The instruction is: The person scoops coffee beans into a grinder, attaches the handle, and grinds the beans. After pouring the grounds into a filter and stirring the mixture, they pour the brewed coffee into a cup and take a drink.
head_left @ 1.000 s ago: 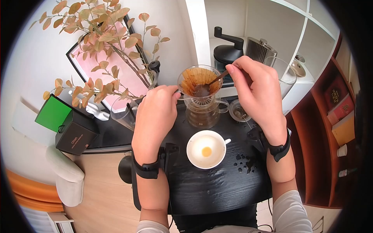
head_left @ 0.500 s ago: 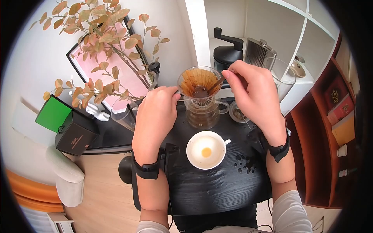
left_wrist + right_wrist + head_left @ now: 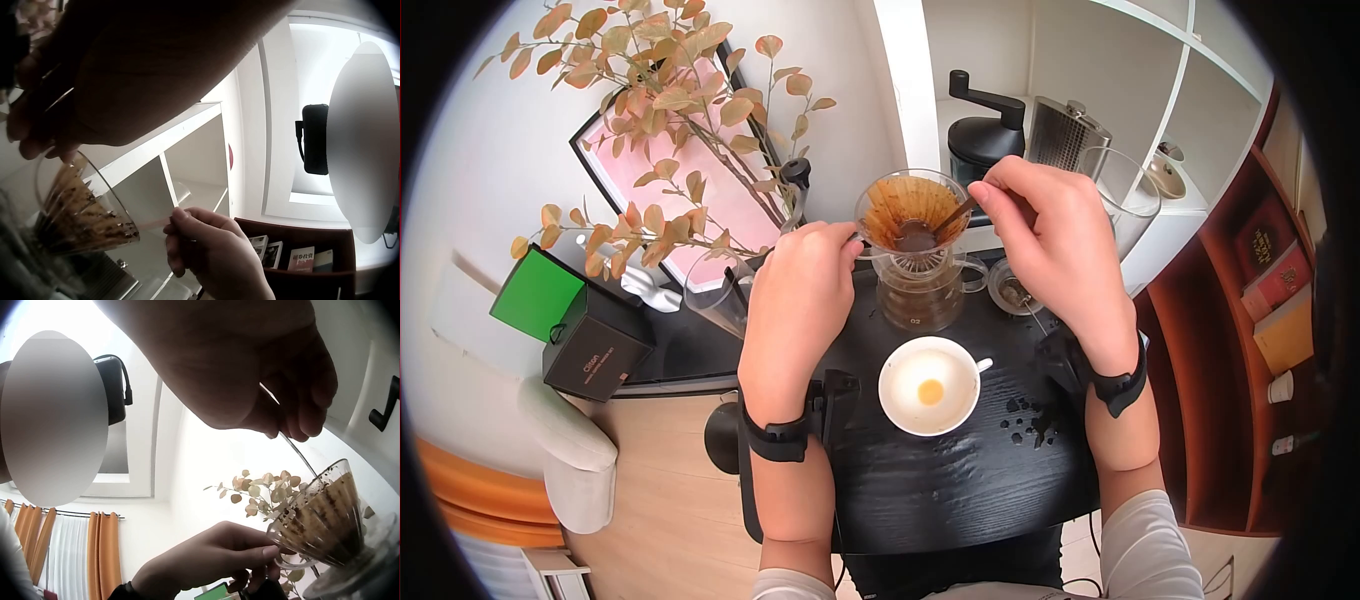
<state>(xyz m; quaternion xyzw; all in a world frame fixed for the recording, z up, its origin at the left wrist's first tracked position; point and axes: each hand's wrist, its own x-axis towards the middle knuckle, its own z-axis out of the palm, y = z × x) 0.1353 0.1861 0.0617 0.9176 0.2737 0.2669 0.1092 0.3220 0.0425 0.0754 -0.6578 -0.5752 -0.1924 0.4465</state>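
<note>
A clear ribbed dripper (image 3: 870, 205) with a brown-stained filter and dark wet grounds (image 3: 916, 236) sits on a glass server (image 3: 920, 300) holding some liquid. My left hand (image 3: 802, 300) pinches the dripper's handle at its left side. Between the thumb and fingers of my right hand (image 3: 1055, 235) is a thin stirrer (image 3: 956, 214), slanting down into the dripper. The right wrist view shows the stirrer (image 3: 299, 454) over the rim of the dripper (image 3: 325, 515). A white cup (image 3: 905, 400) with a little yellowish liquid stands in front of the server.
Water drops lie on the black table (image 3: 960, 500) right of the cup. A small round glass dish (image 3: 1012, 290) is beside the server. Behind are a black-topped grinder (image 3: 988, 135), a metal flask (image 3: 1072, 140) and tall glasses. A dark box (image 3: 597, 345) stands left.
My right hand has moved slightly down and left, and the stirrer reaches lower inside the dripper. My left hand stays at the handle.
</note>
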